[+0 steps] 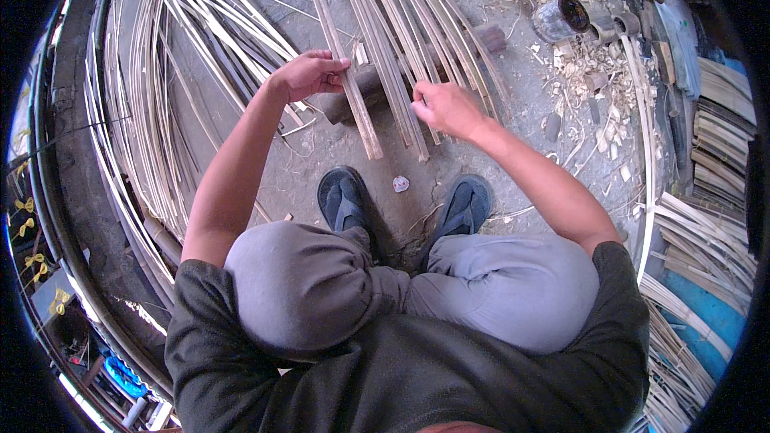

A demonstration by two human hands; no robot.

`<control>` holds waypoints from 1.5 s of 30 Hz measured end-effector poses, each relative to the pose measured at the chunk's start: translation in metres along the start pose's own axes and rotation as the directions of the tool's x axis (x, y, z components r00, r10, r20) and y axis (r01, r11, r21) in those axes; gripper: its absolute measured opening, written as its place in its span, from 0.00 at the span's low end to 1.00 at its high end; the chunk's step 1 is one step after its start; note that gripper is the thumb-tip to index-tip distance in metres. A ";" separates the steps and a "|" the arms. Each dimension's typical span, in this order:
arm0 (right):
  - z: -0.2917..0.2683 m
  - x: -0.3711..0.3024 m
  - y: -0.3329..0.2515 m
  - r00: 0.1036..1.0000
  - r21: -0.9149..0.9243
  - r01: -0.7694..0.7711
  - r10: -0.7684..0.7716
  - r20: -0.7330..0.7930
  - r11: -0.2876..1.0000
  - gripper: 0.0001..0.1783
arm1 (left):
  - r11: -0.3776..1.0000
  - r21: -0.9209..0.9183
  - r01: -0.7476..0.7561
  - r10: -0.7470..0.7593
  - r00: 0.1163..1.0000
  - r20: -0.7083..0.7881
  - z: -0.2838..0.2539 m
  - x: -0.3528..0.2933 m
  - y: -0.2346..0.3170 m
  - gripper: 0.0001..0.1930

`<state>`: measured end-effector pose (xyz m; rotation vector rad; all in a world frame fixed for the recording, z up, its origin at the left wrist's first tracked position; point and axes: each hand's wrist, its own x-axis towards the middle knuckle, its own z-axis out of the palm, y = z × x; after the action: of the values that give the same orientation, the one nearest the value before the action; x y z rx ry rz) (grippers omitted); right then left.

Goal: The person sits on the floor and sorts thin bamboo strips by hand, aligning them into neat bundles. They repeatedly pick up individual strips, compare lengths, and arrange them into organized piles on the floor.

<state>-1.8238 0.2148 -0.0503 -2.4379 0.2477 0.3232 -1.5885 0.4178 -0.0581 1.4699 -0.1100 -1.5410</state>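
My left hand [311, 74] is closed around the edge of a long, flat bamboo strip [362, 116], its thumb lying on top. This strip sits at the left of a fanned row of similar bamboo strips [383, 48], whose near ends rest across a brown log [340, 107] on the ground. My right hand [451, 109] is closed, thumb and forefinger pinched at the edge of another strip in the row. Its other fingers are curled under, and their tips are hidden. Both hands are above the near ends of the strips, just beyond my sandals [345, 200].
Thin pale strips [152, 88] lie in a loose heap at the left. Shavings [593, 72] and a sooty can [560, 18] are at the far right. Bundled strips [718, 144] are stacked along the right edge. A small crumpled scrap [401, 184] lies between my feet.
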 end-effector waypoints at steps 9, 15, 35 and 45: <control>0.022 -0.003 0.002 0.988 -0.021 0.051 -0.047 0.146 0.998 0.27 | 1.000 0.021 0.013 -0.013 1.000 0.007 -0.010 -0.002 -0.013 0.08; 0.029 -0.006 -0.025 0.986 -0.183 0.127 -0.105 0.127 0.975 0.17 | 1.000 0.006 -0.015 0.015 1.000 -0.016 -0.004 0.003 -0.022 0.10; 0.043 -0.012 -0.013 0.991 0.801 -0.131 0.083 0.102 0.585 0.10 | 0.989 -0.129 -0.068 0.069 0.998 0.002 0.036 0.013 -0.011 0.15; 0.038 -0.015 -0.014 0.963 0.847 -0.229 -0.015 0.269 0.480 0.12 | 0.995 -0.078 -0.063 0.062 0.998 -0.006 0.037 0.013 -0.010 0.17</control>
<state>-1.8404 0.2514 -0.0661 -1.3229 0.3533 0.4149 -1.6216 0.3946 -0.0634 1.3953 -0.0917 -1.4759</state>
